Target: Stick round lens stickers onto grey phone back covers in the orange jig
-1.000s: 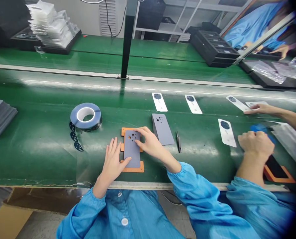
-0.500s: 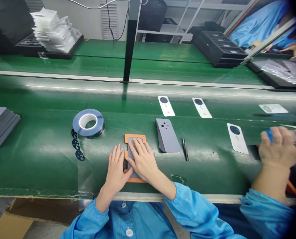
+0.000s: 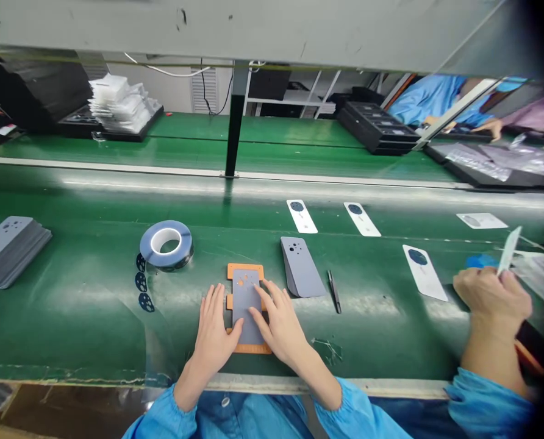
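At the left we see a tall stack of gray panels (image 3: 13,253), with small holes in the top one's far end. Next comes a roll of blue film (image 3: 149,247) on a white core, a row of dark round stickers (image 3: 141,281) running toward the near side from its left edge. In the near middle, our left hand (image 3: 214,335) lies flat, fingers straight and close together, thumb spread wide with its tip at the gray panel (image 3: 248,308); it grips nothing. That panel lies flat on an orange frame (image 3: 245,271), holes at the far end. On its right, our right hand (image 3: 283,326) is open, fingers loosely apart, thumb and fingertips at the panel's right side without closing on it. Just right sits a smaller, fanned stack (image 3: 305,268), with two white cards (image 3: 362,219) farther off, then black tweezers (image 3: 334,291). Farther right lies another white card (image 3: 425,274), near a co-worker's hand (image 3: 494,296) pinching a thin pale piece (image 3: 510,249).
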Tool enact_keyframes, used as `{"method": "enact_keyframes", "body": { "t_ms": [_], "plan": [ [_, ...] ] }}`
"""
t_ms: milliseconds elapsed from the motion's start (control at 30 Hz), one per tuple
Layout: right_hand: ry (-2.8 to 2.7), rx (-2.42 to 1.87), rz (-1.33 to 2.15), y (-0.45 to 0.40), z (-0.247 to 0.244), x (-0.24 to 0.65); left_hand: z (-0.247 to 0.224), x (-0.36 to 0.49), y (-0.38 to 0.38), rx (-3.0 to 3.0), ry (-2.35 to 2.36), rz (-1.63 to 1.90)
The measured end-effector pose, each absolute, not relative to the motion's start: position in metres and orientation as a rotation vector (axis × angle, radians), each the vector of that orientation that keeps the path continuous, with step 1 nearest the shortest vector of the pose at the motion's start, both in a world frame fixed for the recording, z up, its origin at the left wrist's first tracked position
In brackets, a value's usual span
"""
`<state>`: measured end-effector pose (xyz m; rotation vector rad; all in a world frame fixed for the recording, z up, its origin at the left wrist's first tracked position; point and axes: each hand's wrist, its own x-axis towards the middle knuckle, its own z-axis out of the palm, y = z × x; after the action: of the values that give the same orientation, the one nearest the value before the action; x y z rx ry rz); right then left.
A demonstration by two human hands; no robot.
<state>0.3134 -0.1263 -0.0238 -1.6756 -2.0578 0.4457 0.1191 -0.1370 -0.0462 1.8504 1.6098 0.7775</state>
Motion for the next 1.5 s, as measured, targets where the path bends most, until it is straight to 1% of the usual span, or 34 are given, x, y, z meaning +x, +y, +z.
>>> {"method": "enact_keyframes", "body": {
  "t_ms": [133,300,467,633,700,800,867,967,1067,1133,1200,1333,1433,1500],
  "plan": [
    [-1.96,-1.62,0.696,-0.134,-0.02,0.314,-0.035,0.124,-0.138,1.637,1.555,0.889],
    [-1.78,-1.531,0.913,-0.14,0.011,0.31,-0.018,0.119,-0.137,1.372,1.446,1.016],
    [-1.861,-1.303,1.108,-0.142,0.035,0.299,-0.011,0.107,-0.134,1.134,1.371,1.086],
    [-1.803,-1.464,1.09,-0.133,0.021,0.296,-0.013,0.103,-0.128,0.897,1.286,1.109],
    [-1.746,-1.48,1.215,-0.128,0.014,0.295,-0.013,0.103,-0.125,0.841,1.252,1.15],
    [-1.566,-1.367,1.517,-0.114,0.008,0.29,-0.012,0.102,-0.12,0.803,1.202,1.2],
    [-1.454,-1.303,1.613,-0.093,0.006,0.288,-0.011,0.098,-0.117,0.844,1.226,1.232],
    [-1.432,-1.337,1.504,-0.039,0.005,0.292,-0.006,0.084,-0.114,1.084,1.461,1.334],
    [-1.445,-1.518,1.23,0.034,0.007,0.303,-0.001,0.061,-0.116,1.476,1.863,1.454],
    [-1.454,-1.585,1.134,0.078,0.01,0.308,0.0,0.042,-0.118,1.619,2.11,1.463],
    [-1.473,-1.655,1.054,0.111,0.013,0.312,-0.004,0.023,-0.121,1.608,2.276,1.4],
    [-1.557,-1.79,0.919,0.136,0.018,0.315,-0.022,-0.014,-0.127,1.433,2.388,1.217],
    [-1.661,-1.808,0.835,0.13,0.021,0.308,-0.034,-0.032,-0.132,1.285,2.325,1.137],
    [-1.758,-1.752,0.846,0.117,0.02,0.295,-0.037,-0.038,-0.133,1.193,2.247,1.119]
  ]
}}
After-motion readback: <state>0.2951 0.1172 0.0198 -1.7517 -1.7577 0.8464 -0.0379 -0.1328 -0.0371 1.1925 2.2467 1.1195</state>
